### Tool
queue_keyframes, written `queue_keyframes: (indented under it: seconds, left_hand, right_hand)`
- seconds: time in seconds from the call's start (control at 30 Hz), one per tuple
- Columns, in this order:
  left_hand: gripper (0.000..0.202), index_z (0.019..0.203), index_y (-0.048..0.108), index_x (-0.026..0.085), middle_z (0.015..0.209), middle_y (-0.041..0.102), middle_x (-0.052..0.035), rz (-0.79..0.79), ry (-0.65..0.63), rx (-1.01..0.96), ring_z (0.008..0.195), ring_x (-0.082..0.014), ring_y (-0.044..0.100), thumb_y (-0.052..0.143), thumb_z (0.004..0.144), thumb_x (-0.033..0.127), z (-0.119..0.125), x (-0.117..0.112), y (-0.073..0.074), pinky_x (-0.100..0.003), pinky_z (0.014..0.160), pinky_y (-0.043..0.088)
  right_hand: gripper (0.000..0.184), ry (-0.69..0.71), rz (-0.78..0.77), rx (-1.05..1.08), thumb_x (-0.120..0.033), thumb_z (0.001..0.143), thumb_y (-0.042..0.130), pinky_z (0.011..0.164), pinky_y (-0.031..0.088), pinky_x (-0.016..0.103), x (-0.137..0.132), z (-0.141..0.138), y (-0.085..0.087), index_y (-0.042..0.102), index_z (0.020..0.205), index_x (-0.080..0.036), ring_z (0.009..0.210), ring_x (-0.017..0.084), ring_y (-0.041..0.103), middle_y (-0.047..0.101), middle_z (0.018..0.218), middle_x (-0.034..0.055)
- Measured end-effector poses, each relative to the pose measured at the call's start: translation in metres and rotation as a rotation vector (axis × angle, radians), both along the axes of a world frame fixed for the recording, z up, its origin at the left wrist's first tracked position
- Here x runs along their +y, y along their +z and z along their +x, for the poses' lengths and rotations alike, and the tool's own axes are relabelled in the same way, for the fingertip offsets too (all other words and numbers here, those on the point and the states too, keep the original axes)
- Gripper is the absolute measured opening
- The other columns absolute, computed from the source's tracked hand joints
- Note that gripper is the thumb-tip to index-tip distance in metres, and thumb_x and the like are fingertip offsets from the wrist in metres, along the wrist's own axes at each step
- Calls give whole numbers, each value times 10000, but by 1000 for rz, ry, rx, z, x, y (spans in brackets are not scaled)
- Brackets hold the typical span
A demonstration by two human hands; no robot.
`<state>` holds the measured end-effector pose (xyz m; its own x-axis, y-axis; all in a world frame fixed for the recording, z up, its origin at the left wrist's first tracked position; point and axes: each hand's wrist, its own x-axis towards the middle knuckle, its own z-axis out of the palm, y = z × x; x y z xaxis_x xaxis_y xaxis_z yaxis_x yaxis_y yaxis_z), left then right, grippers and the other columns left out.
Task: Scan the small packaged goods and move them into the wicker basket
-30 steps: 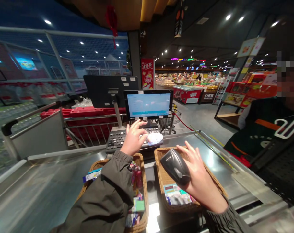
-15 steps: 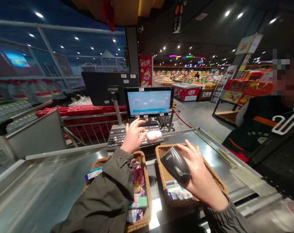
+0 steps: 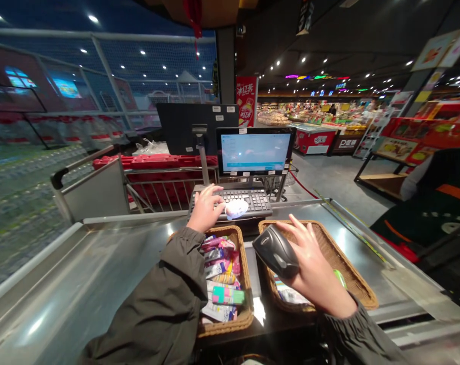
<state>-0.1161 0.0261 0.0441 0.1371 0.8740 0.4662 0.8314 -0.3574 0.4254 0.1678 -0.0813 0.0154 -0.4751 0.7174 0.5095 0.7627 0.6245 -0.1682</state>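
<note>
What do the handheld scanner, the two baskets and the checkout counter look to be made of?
The barcode scanner looks like dark moulded plastic with a soft sheen. The left basket and right basket look like woven wicker or rattan, with tan plaited strands. The checkout counter looks like brushed stainless steel, reflecting the lights.

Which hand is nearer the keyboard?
Left. The left hand rests on the left end of the keyboard; the right hand is farther back, holding a barcode scanner above a wicker basket.

Screen (image 3: 254,151) text too small to read — likewise the packets (image 3: 219,274) (left basket (image 3: 245,289)); co-worker (image 3: 438,213) cut off at right edge.
</note>
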Motion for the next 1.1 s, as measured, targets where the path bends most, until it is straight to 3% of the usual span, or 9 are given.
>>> queue_keyframes:
  seconds: [0.23, 0.43, 0.63, 0.8, 0.93, 1.1]
  left_hand:
    - [173, 689, 639, 214, 1330, 598, -49, -66, 54, 58, 1380, -298, 387, 523, 816, 237, -38, -23, -14, -697, 1111, 179]
    - [188, 668, 668, 216, 1331, 600, -46, -166, 111, 133, 1373, -314, 389, 526, 790, 218, -67, -39, -51, -705, 1108, 169]
    - [213, 640, 675, 209, 1284, 645, -60, -235, 203, 137, 1342, -309, 433, 510, 771, 175, -68, -35, -92, -706, 1085, 211]
    - [221, 655, 693, 201, 1247, 667, -103, -259, 256, 174, 1332, -333, 452, 516, 776, 145, -69, -28, -113, -726, 1081, 188]
    - [121, 716, 703, 204, 1341, 605, -124, -257, 225, 224, 1385, -358, 385, 594, 732, 154, -66, -28, -109, -736, 1097, 133]
    - [140, 931, 693, 234, 1443, 516, -107, -91, 60, 268, 1431, -323, 322, 591, 840, 260, -40, -41, -75, -690, 1137, 154]
  right_hand:
    - [468, 25, -12, 2, -251, 781, 602, 1109, 187, 733, -1, -10, -2, 582, 1245, -192, 1458, 398, 215, 451, 1452, 154]
    - [498, 39, -21, 10, -262, 788, 593, 1103, 177, 740, -3, -21, -7, 548, 1283, -232, 1462, 390, 216, 457, 1453, 141]
    - [501, 73, -1, 18, -256, 782, 585, 1099, 194, 740, -6, -35, -7, 551, 1280, -227, 1458, 390, 224, 455, 1446, 150]
    - [489, 62, -26, 2, -254, 774, 599, 1121, 178, 718, -11, -45, -8, 572, 1259, -191, 1459, 382, 224, 459, 1441, 160]
    - [475, 57, -61, -8, -265, 764, 605, 1117, 176, 720, -11, -51, -12, 589, 1232, -184, 1456, 389, 227, 455, 1445, 162]
    - [450, -28, -54, 8, -283, 794, 594, 1115, 188, 711, -7, -33, -11, 588, 1235, -193, 1458, 384, 222, 466, 1442, 145]
